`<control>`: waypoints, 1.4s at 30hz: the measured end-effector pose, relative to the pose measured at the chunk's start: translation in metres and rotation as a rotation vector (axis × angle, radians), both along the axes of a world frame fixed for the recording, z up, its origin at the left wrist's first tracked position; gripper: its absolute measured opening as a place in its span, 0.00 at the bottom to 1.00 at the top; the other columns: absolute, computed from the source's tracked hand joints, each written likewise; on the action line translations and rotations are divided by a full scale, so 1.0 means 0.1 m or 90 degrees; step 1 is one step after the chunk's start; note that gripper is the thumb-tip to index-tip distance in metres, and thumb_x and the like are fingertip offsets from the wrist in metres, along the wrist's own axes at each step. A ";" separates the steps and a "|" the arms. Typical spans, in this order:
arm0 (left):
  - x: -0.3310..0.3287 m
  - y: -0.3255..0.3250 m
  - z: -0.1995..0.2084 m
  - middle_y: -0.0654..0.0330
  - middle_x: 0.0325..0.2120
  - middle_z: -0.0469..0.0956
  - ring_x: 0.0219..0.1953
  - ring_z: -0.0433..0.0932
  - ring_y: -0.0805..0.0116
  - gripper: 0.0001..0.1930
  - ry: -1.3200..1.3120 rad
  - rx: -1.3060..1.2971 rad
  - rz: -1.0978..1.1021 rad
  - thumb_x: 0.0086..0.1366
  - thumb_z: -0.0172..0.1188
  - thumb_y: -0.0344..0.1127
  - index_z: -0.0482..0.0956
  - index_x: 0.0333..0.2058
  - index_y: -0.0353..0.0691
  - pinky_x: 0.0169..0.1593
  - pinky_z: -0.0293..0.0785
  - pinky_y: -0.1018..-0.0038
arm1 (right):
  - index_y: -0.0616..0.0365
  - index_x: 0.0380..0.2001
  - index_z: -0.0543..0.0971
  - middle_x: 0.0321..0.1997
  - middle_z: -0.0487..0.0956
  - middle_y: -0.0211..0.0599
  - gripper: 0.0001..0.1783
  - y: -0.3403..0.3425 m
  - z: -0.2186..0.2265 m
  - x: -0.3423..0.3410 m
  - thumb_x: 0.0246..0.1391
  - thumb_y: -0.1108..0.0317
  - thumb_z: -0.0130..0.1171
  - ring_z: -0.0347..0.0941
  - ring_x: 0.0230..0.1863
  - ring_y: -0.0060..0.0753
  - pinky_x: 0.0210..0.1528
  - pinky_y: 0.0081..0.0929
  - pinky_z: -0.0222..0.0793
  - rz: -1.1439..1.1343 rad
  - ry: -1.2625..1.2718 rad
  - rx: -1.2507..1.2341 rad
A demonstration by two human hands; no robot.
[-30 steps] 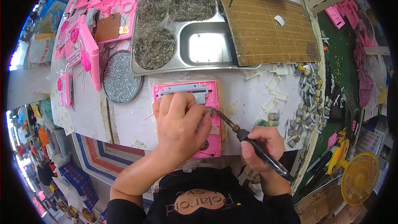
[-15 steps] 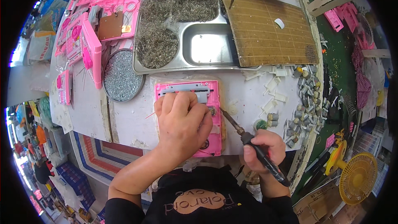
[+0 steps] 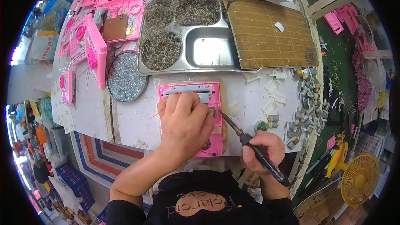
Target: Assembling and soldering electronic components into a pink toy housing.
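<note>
A pink plastic panel [image 3: 210,91] with a grey metal strip lies flat on the white workbench in front of me. My left hand [image 3: 183,125] presses down on its middle, fingers curled toward its right edge. My right hand [image 3: 262,148] grips a black-handled soldering iron [image 3: 250,141]. The iron's tip touches the panel's right side just beside my left fingertips.
A steel compartment tray [image 3: 208,52] holding metal bits stands behind the panel, a round dish of screws [image 3: 125,79] to its left, a brown perforated board [image 3: 271,33] to its right. Small motors [image 3: 308,100] and white plastic pieces lie right. Pink toy parts [image 3: 96,29] pile at left. A yellow fan [image 3: 360,177] sits lower right.
The iron's tip has stayed at the panel's right edge while my right hand shifted slightly. My left hand keeps pressing on the panel.
</note>
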State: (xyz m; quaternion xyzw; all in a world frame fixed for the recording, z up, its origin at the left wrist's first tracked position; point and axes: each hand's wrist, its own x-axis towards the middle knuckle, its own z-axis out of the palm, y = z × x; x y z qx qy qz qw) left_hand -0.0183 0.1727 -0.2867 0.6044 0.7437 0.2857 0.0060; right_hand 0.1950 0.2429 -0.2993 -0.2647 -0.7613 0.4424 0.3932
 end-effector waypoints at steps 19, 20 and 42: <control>0.00 0.00 0.01 0.63 0.33 0.71 0.38 0.70 0.61 0.06 -0.006 -0.006 0.003 0.51 0.67 0.32 0.79 0.26 0.44 0.46 0.61 0.61 | 0.61 0.37 0.75 0.27 0.75 0.36 0.15 0.03 0.03 -0.03 0.51 0.67 0.70 0.66 0.20 0.23 0.24 0.21 0.61 0.000 -0.008 0.003; 0.00 0.00 0.01 0.63 0.33 0.71 0.38 0.69 0.61 0.06 -0.006 -0.008 0.004 0.51 0.67 0.32 0.79 0.26 0.44 0.46 0.61 0.61 | 0.61 0.37 0.75 0.27 0.75 0.37 0.16 0.03 0.03 -0.03 0.51 0.67 0.70 0.66 0.21 0.22 0.24 0.21 0.61 -0.003 -0.007 0.010; 0.02 0.00 0.04 0.62 0.33 0.69 0.37 0.69 0.60 0.05 0.020 0.006 0.000 0.52 0.66 0.32 0.77 0.25 0.44 0.46 0.60 0.61 | 0.62 0.37 0.75 0.27 0.75 0.38 0.16 0.04 0.08 0.08 0.51 0.68 0.71 0.67 0.22 0.24 0.26 0.21 0.62 -0.015 0.009 0.035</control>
